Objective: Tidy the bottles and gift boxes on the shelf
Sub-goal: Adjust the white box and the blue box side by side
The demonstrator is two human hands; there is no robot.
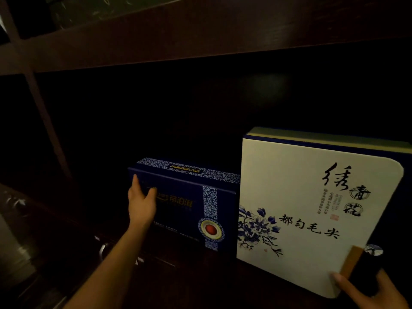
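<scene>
While your left hand [141,202] presses straight-fingered on the navy gift box [185,210], likely squaring it, the white tea box [312,197] stands rightward. Your right hand [370,294] grips a dark object [367,273].

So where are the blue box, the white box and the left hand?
blue box [178,221]: head view, its dark front face.
white box [289,175]: head view, bare part of its cream front.
left hand [141,201]: head view, back of the hand, on the blue box.

Head camera looks forward and down, near the shelf [200,36].
</scene>
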